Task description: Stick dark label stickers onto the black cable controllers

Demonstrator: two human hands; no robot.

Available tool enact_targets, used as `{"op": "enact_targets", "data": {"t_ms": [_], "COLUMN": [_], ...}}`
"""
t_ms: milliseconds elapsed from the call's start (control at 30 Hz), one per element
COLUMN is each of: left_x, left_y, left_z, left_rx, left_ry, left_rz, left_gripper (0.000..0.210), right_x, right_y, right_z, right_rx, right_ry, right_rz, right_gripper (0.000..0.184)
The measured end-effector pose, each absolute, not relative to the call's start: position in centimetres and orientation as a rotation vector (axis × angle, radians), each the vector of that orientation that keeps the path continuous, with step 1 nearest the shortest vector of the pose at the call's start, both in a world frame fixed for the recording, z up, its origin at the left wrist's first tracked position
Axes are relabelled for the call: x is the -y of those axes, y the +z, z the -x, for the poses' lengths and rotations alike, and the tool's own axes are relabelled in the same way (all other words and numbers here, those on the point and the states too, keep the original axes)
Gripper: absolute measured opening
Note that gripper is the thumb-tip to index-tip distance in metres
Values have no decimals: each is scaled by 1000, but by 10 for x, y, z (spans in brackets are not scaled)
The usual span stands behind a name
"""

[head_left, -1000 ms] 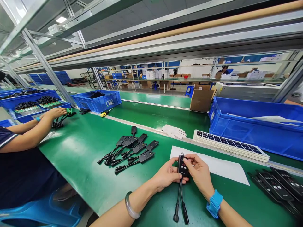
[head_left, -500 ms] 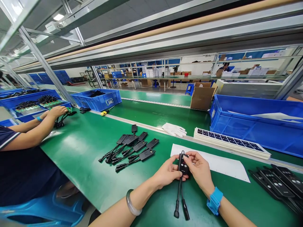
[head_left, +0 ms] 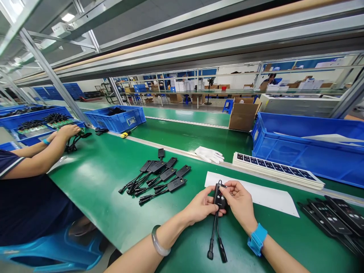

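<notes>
A: Currently, how is the controller module (head_left: 219, 197) held?

B: Above the green table (head_left: 93, 182), left hand (head_left: 200, 206) clamped on its edge, right hand (head_left: 240, 203) pinching its face, apparently steadying it; cables hang free.

A: Beyond it?

B: White backing sheet (head_left: 267, 197), then a pile of unfinished modules (head_left: 159, 176), likely staged within reach.

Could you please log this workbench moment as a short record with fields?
left hand: grips the black controller from its left side
right hand: fingertips press on the controller's face
controller cables: two, hanging down to the green table
left of hands: pile of bare black controllers
behind hands: white sheet, stack of label strips, white glove
far right: finished controllers
co-worker's hand: on cables by blue bins
</notes>
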State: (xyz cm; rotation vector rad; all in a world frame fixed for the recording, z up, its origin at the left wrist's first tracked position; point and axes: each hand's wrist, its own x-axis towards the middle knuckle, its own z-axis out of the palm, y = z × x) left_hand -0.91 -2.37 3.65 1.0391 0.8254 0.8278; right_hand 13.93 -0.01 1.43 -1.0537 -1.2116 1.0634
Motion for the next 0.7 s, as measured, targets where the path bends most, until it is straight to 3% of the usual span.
{"op": "enact_targets", "data": {"t_ms": [300, 500, 700], "left_x": [24, 21, 17], "left_y": [41, 44, 41], "left_z": [12, 13, 14], "left_rx": [-812, -789, -868], "left_ry": [814, 834, 950], "left_rz": [-982, -906, -879], "left_gripper": [53, 44, 41], "right_x": [-7, -6, 6], "right_y": [9, 6, 10], "right_z": [-147, -147, -141], "right_rx": [1333, 1459, 1772], "right_ry": [973, 1163, 1094], "right_rz": [1226, 1135, 1189], "right_gripper": [46, 50, 73]}}
